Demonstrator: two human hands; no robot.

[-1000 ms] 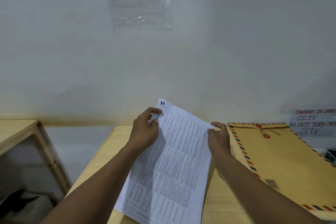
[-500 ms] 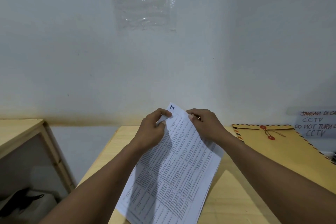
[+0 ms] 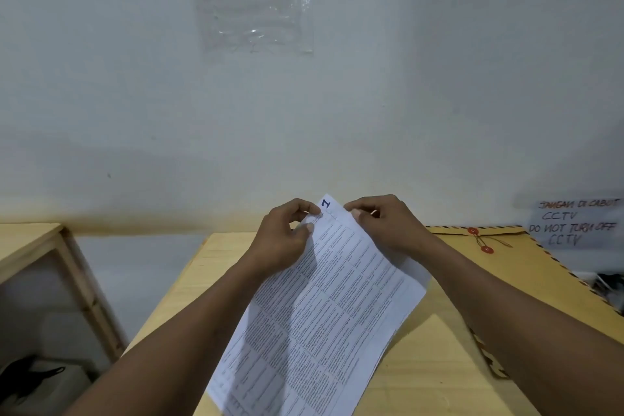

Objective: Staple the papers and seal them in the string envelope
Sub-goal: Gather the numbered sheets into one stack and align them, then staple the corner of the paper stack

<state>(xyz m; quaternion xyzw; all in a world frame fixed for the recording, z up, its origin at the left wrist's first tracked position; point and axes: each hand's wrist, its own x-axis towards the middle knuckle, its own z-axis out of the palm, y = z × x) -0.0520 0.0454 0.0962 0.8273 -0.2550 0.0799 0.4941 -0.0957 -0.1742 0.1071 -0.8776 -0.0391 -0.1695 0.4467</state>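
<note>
The right hand [image 3: 385, 230] is brought from the side edge to the top corner of the papers [image 3: 324, 307]. Each grip, with the left hand [image 3: 280, 243], is pinched there. Squaring for stapling is likely being done.

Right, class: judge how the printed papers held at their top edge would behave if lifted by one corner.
Probably floppy: the papers bend along a crease below the left hand and right hand pinching their top. Likely light, as fingertip pinches carry them. Sheets may slide apart: edges look offset at the right.
</note>
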